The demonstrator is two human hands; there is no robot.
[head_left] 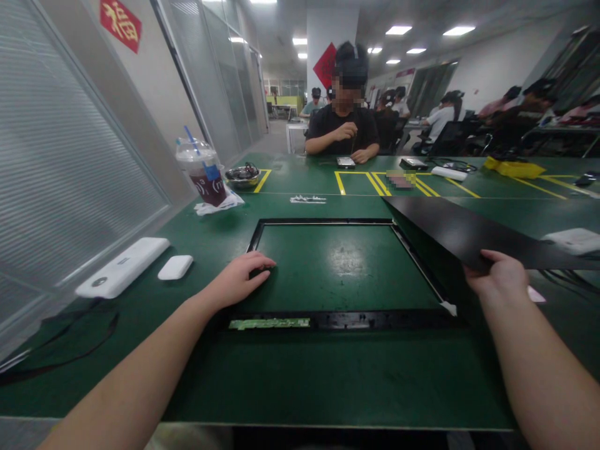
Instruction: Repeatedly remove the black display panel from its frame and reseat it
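The right hand [499, 275] pinches the panel [469, 228] between thumb and fingers, tilted to the right of the frame [375, 320], which lies on the table [328, 381]. The left hand [241, 275] is over the frame's left side, fingers bent; whether they grip, I cannot tell. Leftward are a case [175, 267] and a cup [209, 181]; the panel partly hides cables [572, 279].

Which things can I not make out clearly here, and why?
In the head view:
Black frame: left side, partly hidden by the left hand.
Black panel: right end, cut off by the picture's edge.
Metal bowl: its contents, too small and dark.
White pieces: too small to identify.
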